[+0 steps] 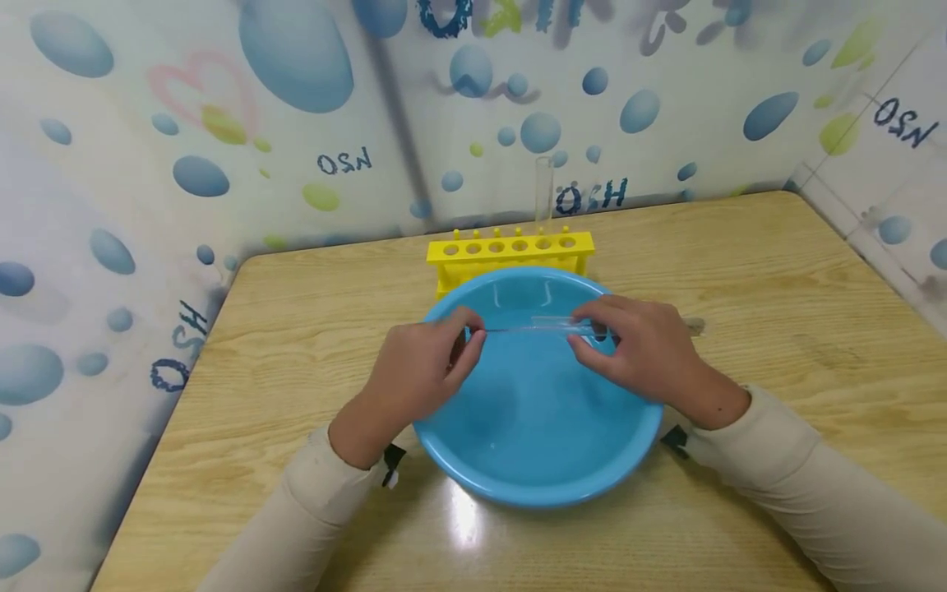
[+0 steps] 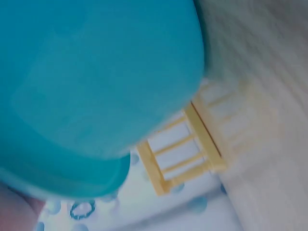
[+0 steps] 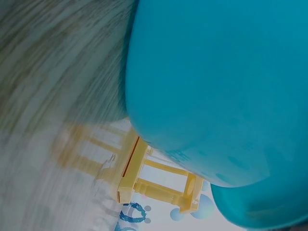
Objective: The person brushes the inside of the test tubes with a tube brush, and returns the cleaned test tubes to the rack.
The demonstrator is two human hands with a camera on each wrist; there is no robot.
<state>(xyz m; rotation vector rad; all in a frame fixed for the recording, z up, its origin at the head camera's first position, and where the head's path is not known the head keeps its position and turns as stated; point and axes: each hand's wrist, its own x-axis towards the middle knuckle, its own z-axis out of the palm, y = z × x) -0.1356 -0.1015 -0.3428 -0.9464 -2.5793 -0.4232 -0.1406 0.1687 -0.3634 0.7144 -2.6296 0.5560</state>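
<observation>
Over the light blue basin (image 1: 540, 495), my left hand (image 1: 422, 366) pinches the end of a thin rod (image 1: 510, 330) between thumb and fingers. The rod runs level to the right, toward my right hand (image 1: 644, 349). Between its thumb and fingers that hand holds a clear glass test tube (image 1: 551, 321), which overlaps the rod. The fingers hide part of the tube; I cannot tell whether the rod is inside it. Both wrist views mostly show the basin's outer wall (image 2: 120, 72) (image 3: 216, 86); a sliver of the left hand (image 2: 14, 211) shows in the left one.
Behind the basin stands a yellow test tube rack (image 1: 510, 248), with one clear test tube (image 1: 543, 193) upright in it. A small greyish thing (image 1: 694, 326) shows just right of my right hand. The wooden table (image 1: 784, 279) meets a patterned wall (image 1: 399, 99) at the back.
</observation>
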